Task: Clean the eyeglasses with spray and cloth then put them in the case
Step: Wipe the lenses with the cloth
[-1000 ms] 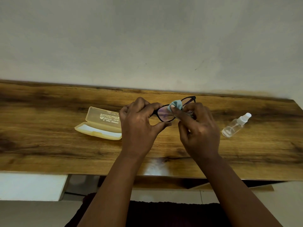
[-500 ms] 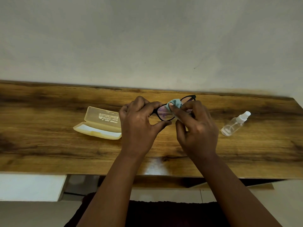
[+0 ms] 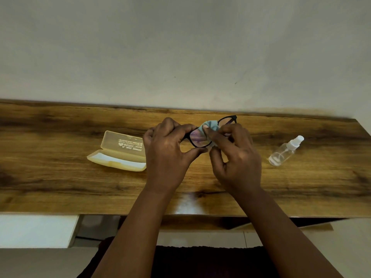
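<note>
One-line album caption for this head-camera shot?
Left hand holds black eyeglasses while right hand rubs them with blue cloth.

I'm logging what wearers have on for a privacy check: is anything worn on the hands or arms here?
Nothing shows. The left hand and right hand are bare, with no gloves, and no rings or watch in view. Both forearms are uncovered down to the frame's bottom edge, no sleeves visible.

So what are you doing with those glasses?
A person is wiping black glasses above a wooden table. The left hand holds the frame by one side, and the right hand pinches a small blue cloth against the lens. An open yellow case waits on the table to the left, with nothing in it but its white lining. A clear spray bottle lies on the right, untouched.
</note>
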